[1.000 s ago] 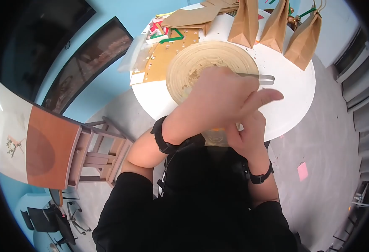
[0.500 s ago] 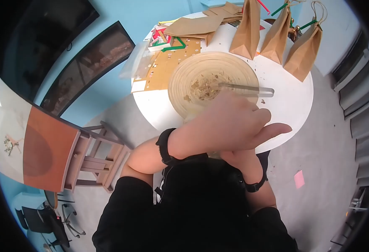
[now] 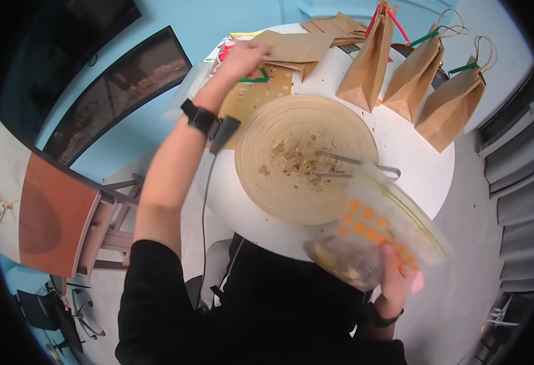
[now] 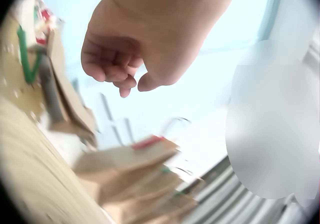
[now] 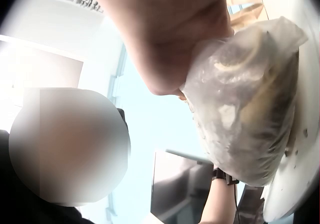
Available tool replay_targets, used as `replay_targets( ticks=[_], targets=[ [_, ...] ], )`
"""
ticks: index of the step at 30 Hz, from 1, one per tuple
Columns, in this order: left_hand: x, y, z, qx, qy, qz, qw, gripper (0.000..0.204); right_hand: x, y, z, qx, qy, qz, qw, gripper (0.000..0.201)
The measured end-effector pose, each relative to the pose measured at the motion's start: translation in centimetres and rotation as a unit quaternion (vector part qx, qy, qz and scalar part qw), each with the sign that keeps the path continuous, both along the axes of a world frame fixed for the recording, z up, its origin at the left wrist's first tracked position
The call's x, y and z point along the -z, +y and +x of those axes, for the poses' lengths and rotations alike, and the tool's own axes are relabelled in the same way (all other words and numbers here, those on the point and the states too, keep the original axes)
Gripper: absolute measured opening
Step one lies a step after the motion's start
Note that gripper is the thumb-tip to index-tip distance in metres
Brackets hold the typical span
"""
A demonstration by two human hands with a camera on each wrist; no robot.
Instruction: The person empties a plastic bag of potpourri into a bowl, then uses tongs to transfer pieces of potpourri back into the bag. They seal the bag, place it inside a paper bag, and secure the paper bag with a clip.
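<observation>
My left hand (image 3: 244,59) is above the table's far left, beside flat paper bags (image 3: 297,47) and a box of coloured strips (image 3: 225,50). Its fingers hang loosely curled with a gap to the thumb; in the left wrist view the hand (image 4: 145,39) holds nothing visible. Down at the near right, my right hand (image 3: 395,277) grips a clear zip bag with orange dots (image 3: 369,224), thumb on its front. Dried pieces fill the bag's bottom. The right wrist view shows the filled bag (image 5: 240,104) beside the hand (image 5: 170,39).
A round woven tray (image 3: 255,176) with dried crumbs (image 3: 300,158) and metal tongs (image 3: 388,170) lies on the white table (image 3: 425,188). Three upright paper bags (image 3: 367,67) with coloured clips stand at the back right. A cable (image 3: 204,225) hangs from my left wrist.
My left hand has left the right hand and swung up to the far left. My right hand has moved right and down, bringing the zip bag into full view.
</observation>
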State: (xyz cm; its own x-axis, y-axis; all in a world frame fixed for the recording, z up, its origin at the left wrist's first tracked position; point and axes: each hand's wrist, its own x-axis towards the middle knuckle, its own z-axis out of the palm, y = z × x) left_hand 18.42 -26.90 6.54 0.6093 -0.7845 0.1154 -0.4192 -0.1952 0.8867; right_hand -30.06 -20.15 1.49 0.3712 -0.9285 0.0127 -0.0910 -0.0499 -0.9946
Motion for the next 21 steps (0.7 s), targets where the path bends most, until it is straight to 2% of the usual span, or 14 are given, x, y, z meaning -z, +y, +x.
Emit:
replay_targets(
  ticks=[2,4,7,8,11,15,18,21],
  targets=[
    [3.2,-1.6,7.6,-0.077,-0.031,0.064,0.995,0.038,1.2,-1.0,-2.4,0.049,-0.043,-0.001,0.998,0.021],
    [4.8,-2.5,11.5,-0.179,-0.077,0.059,0.979,0.041,2.6,-2.1,-3.9,0.093,-0.093,-0.006,0.991,0.028],
    [6.8,-3.9,16.6,-0.242,-0.107,0.042,0.963,0.047,3.6,-3.3,-5.8,0.099,-0.079,-0.02,0.992,0.034],
    [6.8,-4.3,16.9,-0.237,-0.124,0.043,0.963,0.051,4.0,-3.5,-6.1,0.118,-0.056,-0.014,0.991,0.031],
    [7.0,-5.7,17.2,-0.162,-0.163,0.163,0.96,0.055,3.9,-4.2,-6.3,0.131,-0.035,-0.018,0.991,0.029],
    [8.0,-7.9,18.4,-0.138,-0.162,0.187,0.959,0.05,4.0,-4.5,-5.8,0.156,-0.018,-0.025,0.987,0.034],
    [6.6,-8.3,16.6,-0.088,-0.117,0.14,0.979,0.037,3.6,-4.2,-5.8,0.161,-0.003,-0.027,0.987,0.032],
    [3.6,-8.1,13.2,-0.072,-0.026,0.023,0.997,0.025,2.7,-3.5,-5.4,0.167,-0.027,-0.026,0.985,0.027]
  ],
)
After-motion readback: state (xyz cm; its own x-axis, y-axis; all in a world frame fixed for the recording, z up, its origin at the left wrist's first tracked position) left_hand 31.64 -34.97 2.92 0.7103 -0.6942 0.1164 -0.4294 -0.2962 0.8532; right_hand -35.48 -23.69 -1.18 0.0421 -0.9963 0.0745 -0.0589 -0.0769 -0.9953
